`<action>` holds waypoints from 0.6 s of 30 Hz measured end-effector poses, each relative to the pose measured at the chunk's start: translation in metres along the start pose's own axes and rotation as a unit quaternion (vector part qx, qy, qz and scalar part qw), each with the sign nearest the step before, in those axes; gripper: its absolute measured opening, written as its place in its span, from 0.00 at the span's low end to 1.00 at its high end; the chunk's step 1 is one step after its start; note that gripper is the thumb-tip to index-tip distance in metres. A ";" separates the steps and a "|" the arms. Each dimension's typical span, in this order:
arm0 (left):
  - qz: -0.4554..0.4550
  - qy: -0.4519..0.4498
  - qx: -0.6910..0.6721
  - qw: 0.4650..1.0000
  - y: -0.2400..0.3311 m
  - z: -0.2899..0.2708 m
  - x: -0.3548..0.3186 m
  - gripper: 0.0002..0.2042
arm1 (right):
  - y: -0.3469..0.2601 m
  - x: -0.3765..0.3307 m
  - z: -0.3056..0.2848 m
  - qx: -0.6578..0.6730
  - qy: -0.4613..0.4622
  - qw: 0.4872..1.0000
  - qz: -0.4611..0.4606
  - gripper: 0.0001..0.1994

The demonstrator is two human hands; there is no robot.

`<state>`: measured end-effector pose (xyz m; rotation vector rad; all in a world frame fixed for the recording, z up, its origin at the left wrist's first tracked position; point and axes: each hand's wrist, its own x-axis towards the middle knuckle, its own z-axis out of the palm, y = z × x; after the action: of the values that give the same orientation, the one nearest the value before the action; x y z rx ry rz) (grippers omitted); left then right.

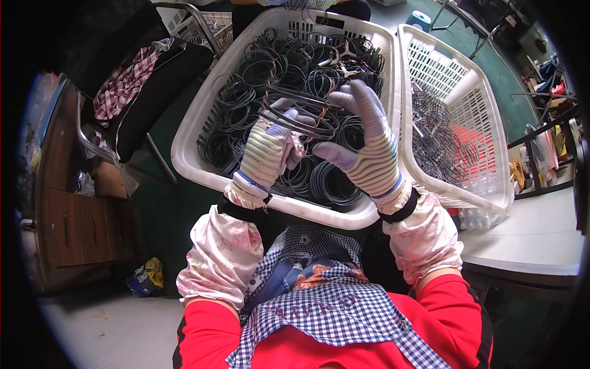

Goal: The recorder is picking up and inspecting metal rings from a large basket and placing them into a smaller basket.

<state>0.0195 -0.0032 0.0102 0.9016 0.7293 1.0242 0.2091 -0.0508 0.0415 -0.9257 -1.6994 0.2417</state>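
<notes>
In gloves with striped backs, both my hands are over a white plastic basket (286, 206) heaped with dark coiled wires (332, 181). My left hand (264, 154) is closed on the left part of one dark wire coil (316, 131), raised above the heap. Thin copper-coloured ties show on this coil. My right hand (372, 150) is at the coil's right end, thumb and fingers wide apart. Whether its fingertips touch the wire I cannot tell.
A second white basket (491, 141), holding thin metal pieces (436, 135), stands close on the right. At the left are a black chair (163, 74) with a checked cloth and a brown wooden cabinet (80, 227). Another person's legs (246, 18) are beyond the basket. A white tabletop (522, 246) lies at the right.
</notes>
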 end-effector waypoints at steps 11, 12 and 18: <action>-0.118 -0.037 -0.239 0.963 -0.020 -0.026 0.003 0.21 | 0.007 0.004 0.003 -0.152 0.013 0.981 -0.120 0.31; -0.098 -0.018 -0.194 0.976 -0.021 -0.021 0.000 0.18 | 0.006 0.003 0.001 -0.152 -0.009 0.982 -0.109 0.31; -0.056 -0.019 -0.101 0.993 -0.004 -0.008 -0.006 0.11 | 0.004 0.001 0.001 -0.189 0.050 0.972 -0.132 0.21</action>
<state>0.0123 -0.0073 0.0032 0.6953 0.6255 0.9595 0.2098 -0.0471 0.0392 -0.9532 -1.7835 -0.3138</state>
